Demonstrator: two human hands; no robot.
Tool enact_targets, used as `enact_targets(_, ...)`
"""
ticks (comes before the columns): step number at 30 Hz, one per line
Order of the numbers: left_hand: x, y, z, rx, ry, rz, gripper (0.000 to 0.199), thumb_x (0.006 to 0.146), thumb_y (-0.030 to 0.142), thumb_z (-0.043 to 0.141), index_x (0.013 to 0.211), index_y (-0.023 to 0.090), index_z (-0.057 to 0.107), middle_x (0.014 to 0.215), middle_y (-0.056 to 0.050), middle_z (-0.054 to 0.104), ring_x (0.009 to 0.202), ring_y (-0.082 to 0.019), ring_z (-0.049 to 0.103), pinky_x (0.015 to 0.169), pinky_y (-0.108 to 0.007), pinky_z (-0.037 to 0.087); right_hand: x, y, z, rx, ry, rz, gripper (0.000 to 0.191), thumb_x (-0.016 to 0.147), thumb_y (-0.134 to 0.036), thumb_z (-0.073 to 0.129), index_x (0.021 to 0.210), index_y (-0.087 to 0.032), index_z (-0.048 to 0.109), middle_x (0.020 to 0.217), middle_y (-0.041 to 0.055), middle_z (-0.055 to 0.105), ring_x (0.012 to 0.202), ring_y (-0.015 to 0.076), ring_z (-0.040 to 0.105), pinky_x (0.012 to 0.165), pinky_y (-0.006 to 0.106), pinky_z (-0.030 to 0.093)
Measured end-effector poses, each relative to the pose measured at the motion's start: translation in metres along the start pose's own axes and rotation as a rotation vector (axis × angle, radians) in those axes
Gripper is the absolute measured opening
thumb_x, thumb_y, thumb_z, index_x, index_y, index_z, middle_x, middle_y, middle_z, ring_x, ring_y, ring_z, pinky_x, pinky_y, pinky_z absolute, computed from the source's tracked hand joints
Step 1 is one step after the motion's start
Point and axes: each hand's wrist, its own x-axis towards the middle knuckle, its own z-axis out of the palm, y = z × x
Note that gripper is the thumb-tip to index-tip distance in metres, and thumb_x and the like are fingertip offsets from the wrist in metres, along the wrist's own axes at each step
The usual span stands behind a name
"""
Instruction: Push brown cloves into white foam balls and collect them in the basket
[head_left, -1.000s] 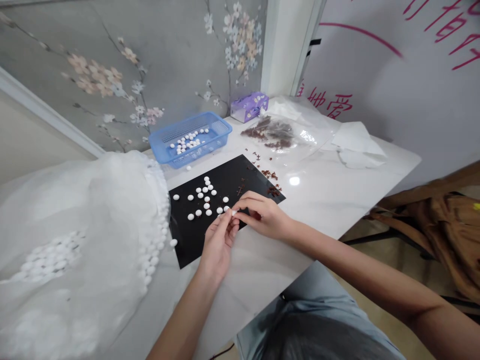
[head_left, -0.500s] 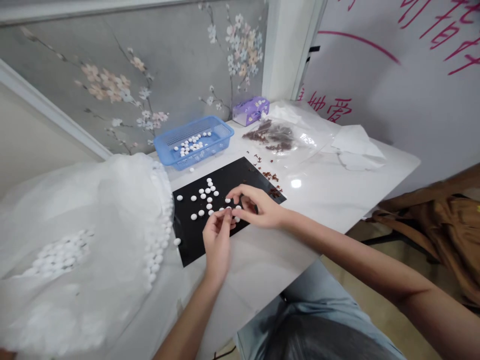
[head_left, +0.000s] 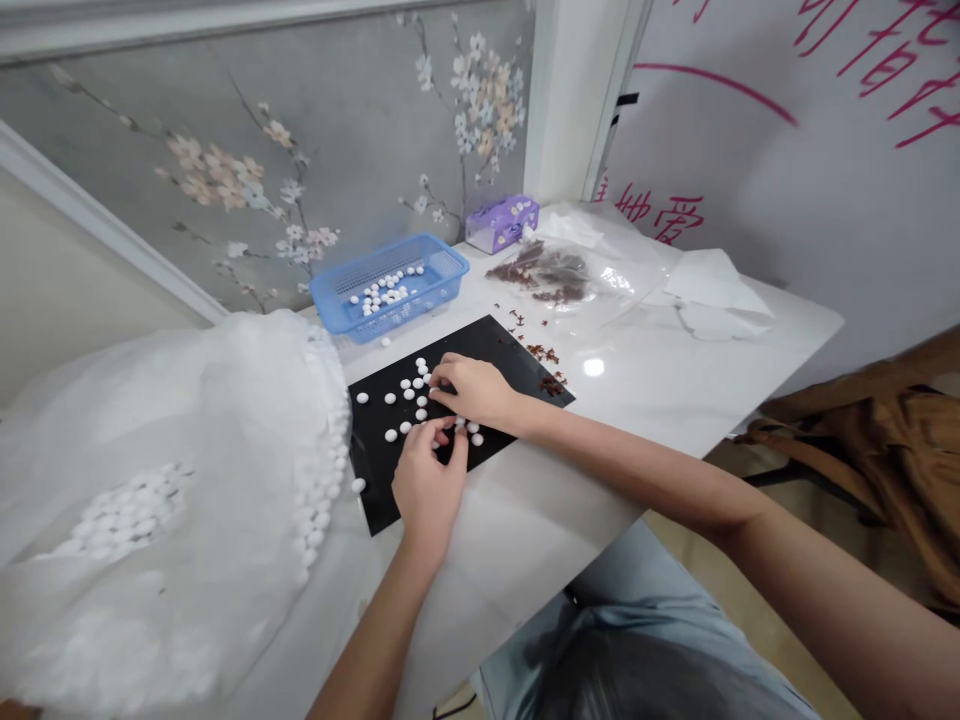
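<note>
Small white balls, smooth and slightly flattened, lie scattered on a black sheet (head_left: 382, 470) on the table. My right hand (head_left: 474, 388) is over the middle of the sheet. Its thumb and index fingertips close round one white ball, mostly covered by the fingers, beside a small cluster of balls (head_left: 418, 383). Nearer to me, my left hand (head_left: 429, 482) rests at the sheet's front edge, thumb and fingers apart. A few white balls (head_left: 474, 428) sit just right of its thumb. Its palm side is hidden.
A blue basket (head_left: 352, 325) with white balls stands against the wall. To the left is a large white plastic bag (head_left: 240, 430) full of balls. Reddish-brown bits (head_left: 553, 384) lie on the sheet's right corner. Behind are a clear bag (head_left: 615, 280) of brown bits and a purple tissue pack (head_left: 501, 224).
My right hand has moved left, away from my left hand, to the ball cluster. My left thumb and fingers have spread from a pinch, and that hand has shifted slightly left.
</note>
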Motion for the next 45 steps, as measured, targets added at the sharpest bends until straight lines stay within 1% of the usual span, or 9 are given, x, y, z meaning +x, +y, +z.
enact_targets(4, 0.000, 0.005, -0.002, -0.333, 0.109, -0.050, 0.026, 0.072, 0.031, 0.065, 0.097, 0.026, 0.067, 0.085, 0.000, 0.057, 0.058, -0.011, 0.045, 0.057, -0.021, 0.035, -0.019, 0.000, -0.009, 0.172, 0.120, -0.025, 0.011, 0.084, -0.025, 0.054, 0.087, -0.018, 0.061, 0.092, 0.0021, 0.060, 0.068, 0.0098, 0.056, 0.060, 0.022, 0.040)
enact_targets(7, -0.001, 0.011, -0.004, -0.599, 0.139, -0.127, 0.032, 0.075, 0.033, 0.063, 0.107, 0.026, 0.063, 0.100, -0.003, 0.061, 0.078, -0.013, 0.056, 0.071, -0.020, 0.042, -0.037, -0.001, -0.015, 0.323, 0.173, -0.121, 0.010, 0.084, -0.023, 0.054, 0.089, -0.017, 0.060, 0.089, 0.0015, 0.062, 0.057, 0.0065, 0.050, 0.056, 0.020, 0.040)
enact_targets(16, -0.002, 0.014, 0.002, -0.805, -0.100, -0.314, 0.025, 0.071, 0.032, 0.068, 0.091, 0.018, 0.070, 0.094, -0.005, 0.068, 0.085, -0.014, 0.062, 0.077, -0.022, 0.048, -0.070, 0.002, -0.022, 0.361, 0.167, -0.238, 0.015, 0.084, -0.026, 0.053, 0.096, -0.019, 0.058, 0.095, 0.0036, 0.063, 0.051, 0.0053, 0.047, 0.050, 0.019, 0.040)
enact_targets(21, 0.000, 0.014, 0.002, -0.945, -0.092, -0.459, 0.021, 0.064, 0.026, 0.074, 0.083, 0.017, 0.070, 0.086, -0.001, 0.067, 0.075, -0.008, 0.061, 0.076, -0.020, 0.047, -0.070, 0.041, -0.045, 0.107, 0.447, 0.172, 0.008, 0.081, -0.023, 0.055, 0.083, -0.019, 0.061, 0.084, 0.0039, 0.062, 0.053, 0.0100, 0.048, 0.053, 0.025, 0.039)
enact_targets(24, 0.000, 0.013, 0.002, -0.985, -0.088, -0.488, 0.019, 0.066, 0.028, 0.073, 0.081, 0.018, 0.069, 0.084, 0.000, 0.065, 0.074, -0.008, 0.060, 0.074, -0.020, 0.047, -0.072, 0.069, -0.058, -0.122, 0.384, 0.389, 0.012, 0.080, -0.022, 0.053, 0.083, -0.018, 0.064, 0.090, 0.0066, 0.062, 0.059, 0.0139, 0.052, 0.053, 0.027, 0.036)
enact_targets(28, 0.000, 0.014, 0.004, -1.003, -0.071, -0.489, 0.019, 0.068, 0.031, 0.071, 0.082, 0.018, 0.067, 0.085, 0.000, 0.065, 0.074, -0.008, 0.060, 0.072, -0.020, 0.047, -0.076, 0.084, -0.063, -0.212, 0.211, 0.467, 0.013, 0.079, -0.023, 0.053, 0.084, -0.019, 0.065, 0.086, 0.0064, 0.063, 0.067, 0.0174, 0.055, 0.053, 0.027, 0.034)
enact_targets(33, 0.000, 0.015, 0.003, -1.024, -0.123, -0.528, 0.022, 0.066, 0.027, 0.073, 0.085, 0.017, 0.068, 0.083, 0.000, 0.067, 0.069, -0.005, 0.060, 0.073, -0.018, 0.048, -0.078, 0.086, -0.059, -0.124, 0.227, 0.451, 0.012, 0.078, -0.019, 0.052, 0.077, -0.018, 0.065, 0.083, 0.0053, 0.064, 0.070, 0.0170, 0.055, 0.060, 0.028, 0.037)
enact_targets(38, 0.000, 0.015, 0.004, -1.098, -0.192, -0.569, 0.020, 0.067, 0.028, 0.074, 0.080, 0.015, 0.069, 0.081, 0.000, 0.068, 0.069, -0.004, 0.061, 0.069, -0.015, 0.049, -0.075, 0.081, -0.060, 0.025, 0.438, 0.328, 0.010, 0.077, -0.023, 0.056, 0.071, -0.018, 0.063, 0.072, 0.0034, 0.061, 0.057, 0.0133, 0.049, 0.057, 0.027, 0.039)
enact_targets(45, 0.001, 0.019, 0.003, -1.174, -0.245, -0.661, 0.014, 0.072, 0.015, 0.068, 0.086, 0.013, 0.069, 0.079, -0.001, 0.069, 0.063, -0.004, 0.062, 0.062, -0.011, 0.051, -0.069, 0.023, -0.044, 0.283, 0.430, -0.019, 0.010, 0.085, -0.021, 0.051, 0.079, -0.019, 0.058, 0.076, 0.0025, 0.056, 0.053, 0.0089, 0.045, 0.050, 0.023, 0.039)
